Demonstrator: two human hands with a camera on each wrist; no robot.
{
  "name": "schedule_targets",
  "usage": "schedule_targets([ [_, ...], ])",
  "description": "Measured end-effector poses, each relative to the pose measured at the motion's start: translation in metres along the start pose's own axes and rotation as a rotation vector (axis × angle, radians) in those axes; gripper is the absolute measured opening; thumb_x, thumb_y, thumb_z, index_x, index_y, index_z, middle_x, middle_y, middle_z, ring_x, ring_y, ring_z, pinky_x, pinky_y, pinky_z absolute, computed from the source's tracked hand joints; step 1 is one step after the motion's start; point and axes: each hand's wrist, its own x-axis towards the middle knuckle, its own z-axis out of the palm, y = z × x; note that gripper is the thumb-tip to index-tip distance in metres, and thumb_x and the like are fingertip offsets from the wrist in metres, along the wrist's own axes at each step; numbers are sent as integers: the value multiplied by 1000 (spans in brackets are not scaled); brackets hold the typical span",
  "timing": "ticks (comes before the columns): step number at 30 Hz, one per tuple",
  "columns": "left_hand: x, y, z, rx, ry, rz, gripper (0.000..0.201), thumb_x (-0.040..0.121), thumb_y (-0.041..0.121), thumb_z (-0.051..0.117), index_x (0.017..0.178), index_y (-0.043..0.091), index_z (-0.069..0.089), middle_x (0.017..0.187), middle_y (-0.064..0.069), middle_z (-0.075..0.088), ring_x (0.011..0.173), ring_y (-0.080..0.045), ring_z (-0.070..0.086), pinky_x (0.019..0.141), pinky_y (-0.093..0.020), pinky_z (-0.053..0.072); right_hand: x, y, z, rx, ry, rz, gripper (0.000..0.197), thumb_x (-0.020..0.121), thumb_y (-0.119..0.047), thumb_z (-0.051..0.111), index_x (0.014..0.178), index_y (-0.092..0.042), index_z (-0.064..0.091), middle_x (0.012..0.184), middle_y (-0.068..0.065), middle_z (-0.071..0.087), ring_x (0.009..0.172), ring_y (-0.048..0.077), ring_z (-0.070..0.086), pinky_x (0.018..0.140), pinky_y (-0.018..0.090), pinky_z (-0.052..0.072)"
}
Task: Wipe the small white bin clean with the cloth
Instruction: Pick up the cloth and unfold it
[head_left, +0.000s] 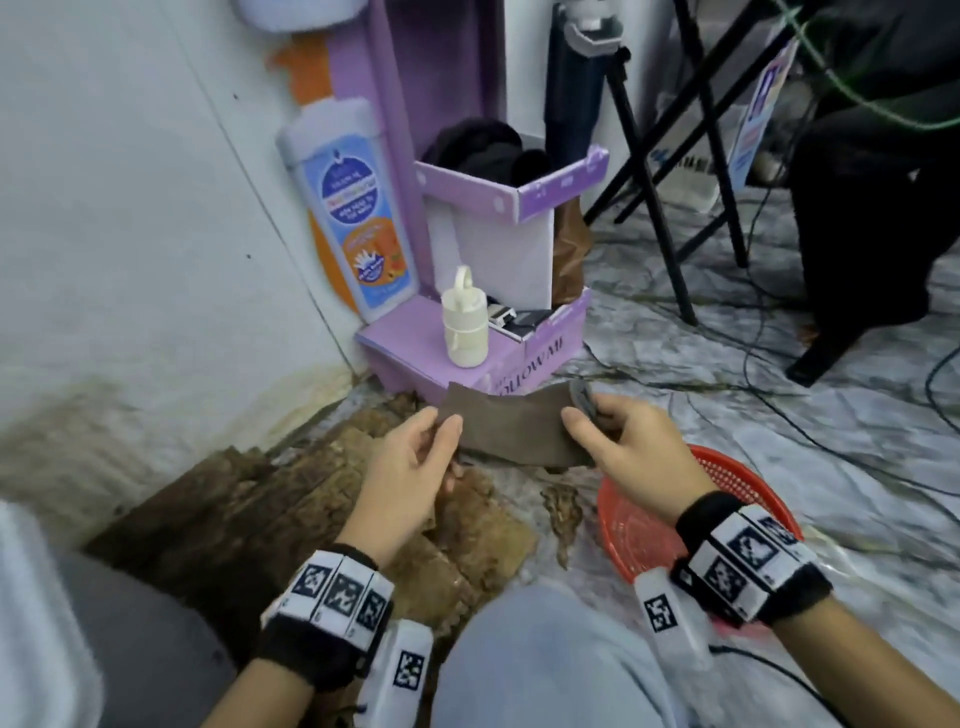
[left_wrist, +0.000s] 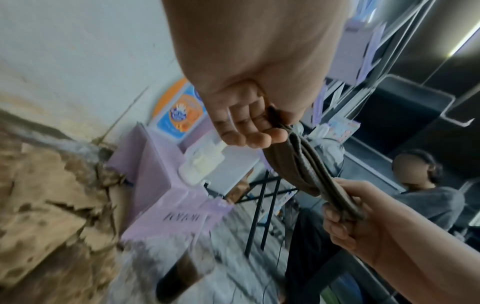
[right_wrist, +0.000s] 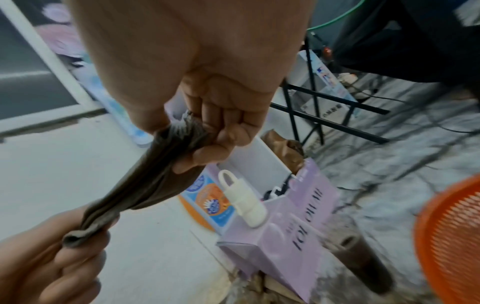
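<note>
A brown cloth is stretched in the air between both hands, above the floor in front of the purple stand. My left hand pinches its left end between thumb and fingers. My right hand grips the bunched right end. In the left wrist view the left fingers curl on the folded cloth. In the right wrist view the right fingers clamp the gathered cloth. A white rounded object sits at the lower left edge; I cannot tell whether it is the bin.
A red mesh basket lies on the floor under my right wrist. Ahead stands a purple cardboard stand with a cream bottle on it. Torn brown cardboard covers the floor at left. Black folding legs and cables lie at right.
</note>
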Motion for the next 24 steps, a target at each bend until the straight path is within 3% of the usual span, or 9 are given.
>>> schedule_targets([
  [3,-15,24,-41,48,84,32,35,105,32,52,81,6,56,58,-8,59,50,-14,56,54,-33,44,7,-49,7,-44,-73,-102,29,99,-40,57,86,-18,69,77,-2,73,71,10,66,64,34,48],
  [6,-40,46,-82,49,172,41,32,105,27,53,76,13,56,55,-4,58,47,-10,51,50,-24,39,7,-97,20,-43,-124,-198,35,100,-38,57,82,-9,67,66,5,65,57,9,57,56,28,39],
  [8,-63,60,-108,37,237,30,30,105,24,52,79,10,58,55,-2,57,46,-12,49,49,-22,39,4,-129,34,-39,-165,-260,39,100,-37,57,78,-5,63,65,16,62,55,16,56,57,34,39],
  [11,-103,75,-148,19,343,8,29,105,24,52,86,5,62,56,-1,56,48,-15,48,50,-24,39,-1,-172,66,-2,-229,-340,39,100,-41,56,77,-11,64,69,17,66,61,25,62,63,44,48],
  [13,-131,80,-173,27,426,-11,26,105,28,52,88,13,66,57,-1,56,50,-14,49,52,-25,39,-4,-198,94,27,-290,-382,50,96,-54,52,89,-7,68,76,17,71,69,30,69,68,55,53],
  [15,-160,81,-196,61,510,-24,26,105,29,53,83,21,66,58,-4,58,51,-13,50,51,-22,40,-8,-218,124,28,-335,-426,56,92,-60,50,91,-6,67,75,16,71,69,32,68,67,57,53],
  [19,-211,70,-239,208,611,-93,37,104,32,54,77,7,58,60,-11,61,50,-15,50,49,-22,39,-26,-243,184,-1,-462,-495,37,98,-45,54,83,-13,66,69,8,70,65,22,68,65,49,51],
  [24,-253,38,-279,434,616,-229,38,103,36,55,74,12,57,59,-4,65,49,-5,54,55,-22,44,-56,-248,246,-31,-594,-450,30,99,-40,56,80,-19,65,69,-1,70,60,5,66,53,23,49],
])
